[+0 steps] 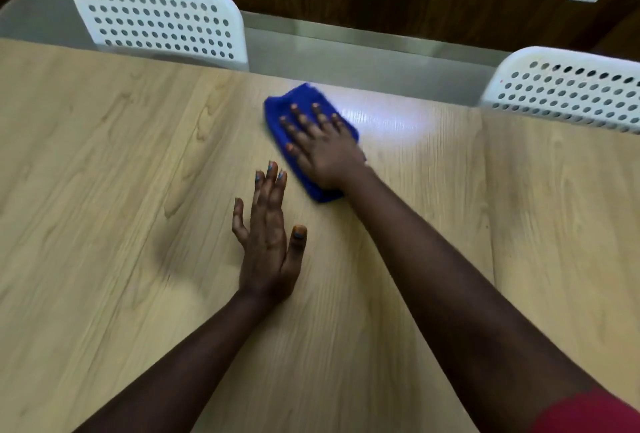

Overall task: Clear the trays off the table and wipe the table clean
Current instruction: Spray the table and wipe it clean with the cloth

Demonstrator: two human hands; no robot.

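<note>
On the counter [104, 172] before us, the cloth [304, 110] lies toward the far edge, our right hand [323, 148] flat on it. Our left hand [268, 242] rests flat on the counter, nearer and just left. Behind the far edge stand two chairs, one at the left [159, 22], one at the right [568, 86].

Both forearms are bare from wrist to elbow. The left hand [266, 242] has painted fingernails, blue-grey with orange tips. The right hand [323, 152] has nails painted orange. A red fabric sleeve [588, 413] covers the right upper arm at the lower right corner.
</note>
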